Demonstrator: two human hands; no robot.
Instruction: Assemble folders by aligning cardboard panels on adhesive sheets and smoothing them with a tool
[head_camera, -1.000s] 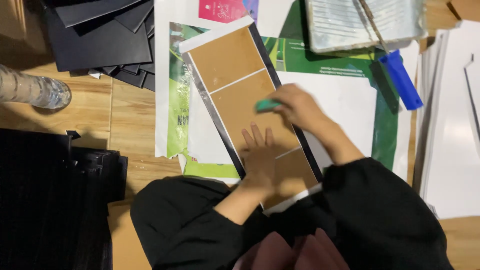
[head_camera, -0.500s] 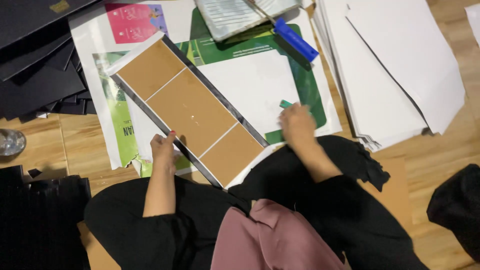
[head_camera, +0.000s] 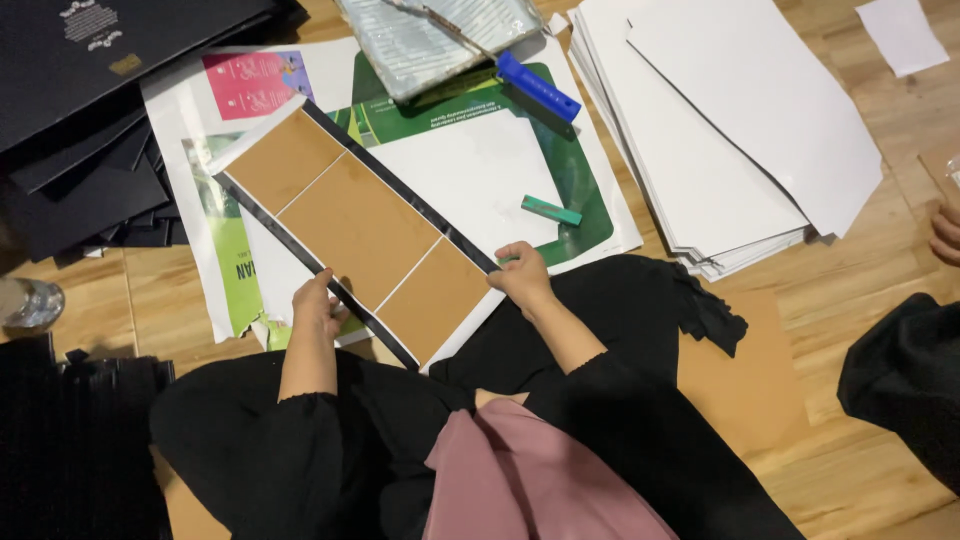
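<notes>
Hands hold the long brown board (head_camera: 362, 235) on the floor, left hand (head_camera: 316, 308) and right hand (head_camera: 524, 277) each closed on one side edge, so keep both sides level.

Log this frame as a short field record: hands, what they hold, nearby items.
left hand: grips the left edge of the brown panel strip
right hand: grips the strip's right edge
strip: three brown cardboard panels on a black-edged sheet, lying diagonally
green block: on the white sheet, apart from both hands
blue-handled tool: beyond the block
white paper stack: right
black boards: left
surface: wooden floor
</notes>
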